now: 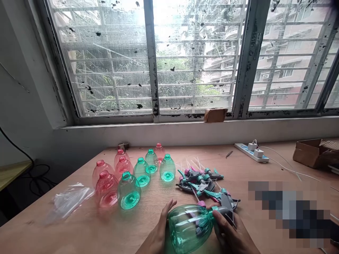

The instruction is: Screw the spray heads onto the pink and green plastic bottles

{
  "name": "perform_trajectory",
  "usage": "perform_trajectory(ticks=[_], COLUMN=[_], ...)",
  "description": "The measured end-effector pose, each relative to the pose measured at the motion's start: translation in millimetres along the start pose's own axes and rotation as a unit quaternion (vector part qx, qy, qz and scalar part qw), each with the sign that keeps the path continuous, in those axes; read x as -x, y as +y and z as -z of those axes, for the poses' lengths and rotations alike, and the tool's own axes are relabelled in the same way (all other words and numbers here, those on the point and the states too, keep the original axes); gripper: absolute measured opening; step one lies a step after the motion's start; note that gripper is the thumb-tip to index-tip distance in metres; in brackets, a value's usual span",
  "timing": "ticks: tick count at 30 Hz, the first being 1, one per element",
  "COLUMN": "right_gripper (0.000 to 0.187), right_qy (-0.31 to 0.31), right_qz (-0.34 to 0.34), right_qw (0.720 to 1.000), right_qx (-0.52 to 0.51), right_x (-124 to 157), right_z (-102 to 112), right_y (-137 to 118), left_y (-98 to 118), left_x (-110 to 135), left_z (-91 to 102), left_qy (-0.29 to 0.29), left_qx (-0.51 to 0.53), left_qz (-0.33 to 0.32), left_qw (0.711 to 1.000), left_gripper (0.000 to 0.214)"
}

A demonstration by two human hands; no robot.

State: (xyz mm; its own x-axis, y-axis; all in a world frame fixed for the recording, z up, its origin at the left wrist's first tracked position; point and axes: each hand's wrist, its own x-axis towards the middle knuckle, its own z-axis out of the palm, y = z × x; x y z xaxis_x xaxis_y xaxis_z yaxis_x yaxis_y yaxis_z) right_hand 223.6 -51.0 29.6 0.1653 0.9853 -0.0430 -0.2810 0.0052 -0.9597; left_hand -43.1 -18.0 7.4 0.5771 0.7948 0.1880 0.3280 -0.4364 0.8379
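A clear green plastic bottle lies tilted in front of me, its neck to the right. Its base rests in my left hand, with the thumb up and the other fingers hidden behind it. My right hand is closed around the grey and teal trigger spray head at the bottle's neck. Whether the collar is threaded on tightly cannot be told. Just beyond is a pile of loose trigger spray heads, grey with teal or pink parts and thin white tubes.
Open-necked green bottles and red bottles stand upright at the left. A crumpled clear plastic bag lies beside them. Toward the back right are a white power strip with cables and a cardboard box. A pixelated patch covers the right side.
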Motion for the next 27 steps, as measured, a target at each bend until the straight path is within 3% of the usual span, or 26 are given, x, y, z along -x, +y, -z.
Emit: perform_trajectory(ticks=[3, 5, 7, 10, 14, 16, 18, 20, 23, 27], right_gripper=[0.063, 0.062, 0.061, 0.063, 0.064, 0.065, 0.067, 0.067, 0.067, 0.062], right_qy=[0.014, 0.017, 0.009, 0.006, 0.009, 0.005, 0.013, 0.022, 0.01, 0.007], right_qz=[-0.003, 0.003, 0.007, 0.005, 0.006, 0.007, 0.01, 0.009, 0.009, 0.019], right_qw=[0.999, 0.999, 0.999, 0.999, 1.0, 1.0, 1.0, 1.0, 1.0, 0.999], right_qx=[-0.03, -0.045, -0.047, -0.038, -0.022, -0.011, -0.001, 0.01, 0.022, 0.028], right_x=[1, 1, 1, 1, 2, 2, 3, 2, 0, -3], right_z=[-1, -2, -3, -4, -4, -4, -4, -3, -1, 1], right_y=[1, 1, 0, -1, -3, -4, -4, -4, -3, 0], left_y=[12, 20, 21, 9, -16, -21, -18, -8, 9, 12], left_x=[5, 7, 8, 4, -4, -5, -3, 2, 7, 7], left_z=[3.4, 4.9, 4.6, 0.5, -7.3, -7.9, -5.2, -0.8, 4.0, 2.7], left_qy=[0.005, 0.011, 0.013, 0.006, 0.008, 0.008, -0.001, -0.007, 0.001, 0.002], left_qx=[0.004, 0.0, -0.005, -0.018, -0.044, -0.044, -0.023, 0.014, 0.032, -0.006], left_qz=[-0.04, -0.037, -0.034, -0.03, 0.033, 0.031, -0.004, -0.03, -0.016, 0.008], left_qw=[0.999, 0.999, 0.999, 0.999, 0.998, 0.999, 1.0, 0.999, 0.999, 1.0], left_gripper=[0.102, 0.087, 0.086, 0.104, 0.09, 0.097, 0.109, 0.103, 0.083, 0.098])
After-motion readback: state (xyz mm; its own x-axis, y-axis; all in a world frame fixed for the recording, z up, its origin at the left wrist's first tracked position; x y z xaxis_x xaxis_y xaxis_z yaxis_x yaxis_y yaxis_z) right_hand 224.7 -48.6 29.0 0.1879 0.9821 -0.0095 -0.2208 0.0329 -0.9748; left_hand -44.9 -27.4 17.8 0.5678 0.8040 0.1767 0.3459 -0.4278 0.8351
